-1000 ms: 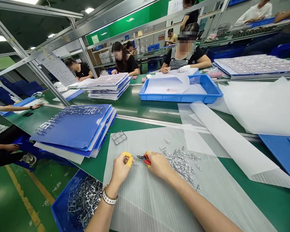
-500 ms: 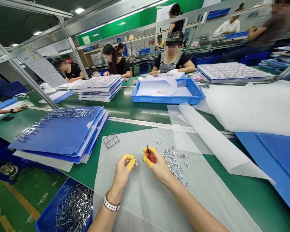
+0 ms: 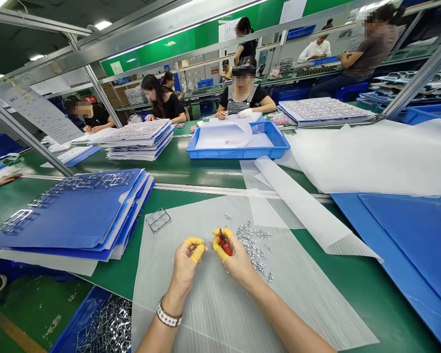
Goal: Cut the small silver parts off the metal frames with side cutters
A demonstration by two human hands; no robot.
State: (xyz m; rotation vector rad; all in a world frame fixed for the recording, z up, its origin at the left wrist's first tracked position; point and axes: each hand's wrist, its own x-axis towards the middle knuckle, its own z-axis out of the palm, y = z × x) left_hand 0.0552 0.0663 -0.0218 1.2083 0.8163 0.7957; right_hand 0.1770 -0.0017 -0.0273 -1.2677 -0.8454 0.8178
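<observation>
Because loose metal parts [image 3: 250, 247] lie unsecured on a plastic sheet [image 3: 213, 306] near the front edge of the desk [image 3: 353, 274], scattering by a sleeve or wrist is possible; red-handled side cutters [image 3: 224, 242] are held in the right hand's [image 3: 235, 260] closed grip, while the left hand's [image 3: 186, 262] grip is narrow, its contents undeterminable.

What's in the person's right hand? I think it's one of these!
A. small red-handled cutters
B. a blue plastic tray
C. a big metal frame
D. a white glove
A. The right hand pinches the small red-handled cutters between its yellow-capped fingers.
</observation>
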